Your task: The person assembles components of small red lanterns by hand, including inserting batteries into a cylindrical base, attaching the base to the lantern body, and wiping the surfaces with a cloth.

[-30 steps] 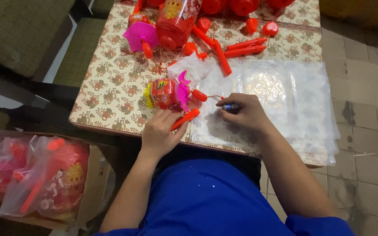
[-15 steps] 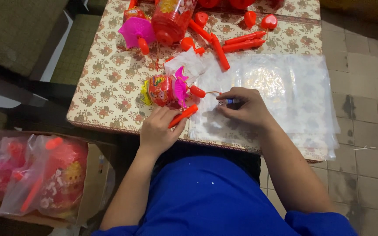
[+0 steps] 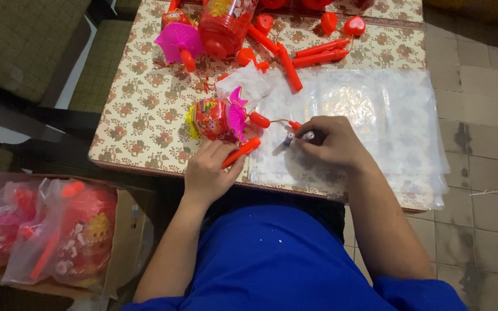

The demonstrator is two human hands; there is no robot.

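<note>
So, looking down at a floral-cloth table (image 3: 145, 109), the person has both hands at work near the front edge. The left hand (image 3: 208, 173) is closed around a red stick handle (image 3: 241, 152), whose long axis runs diagonally, low-left to upper-right, pointing up toward the middle of the frame. Just above that hand, touching or nearly touching the fingertips, sits a small red lantern toy (image 3: 214, 118) with a pink fan-shaped piece on its right side.

The right hand (image 3: 332, 144) sits at centre frame, resting on a stack of clear plastic bags (image 3: 387, 121), with fingers pinched on what looks like a small battery (image 3: 289, 138); a second metallic bit shows just beside it, though it's too small to be sure. That battery lies right of the lantern and close to the stick's upper end, so the right hand is the nearer one to it, while the left hand is nearer the lantern. A thin cord seems to run from the lantern toward the right hand.

Further up the frame: more red sticks (image 3: 321, 52), red heart-shaped pieces (image 3: 354, 26) and a bigger red lantern (image 3: 226, 23). Lower left, a cardboard box (image 3: 128, 242) holds bagged lanterns (image 3: 59, 230).
</note>
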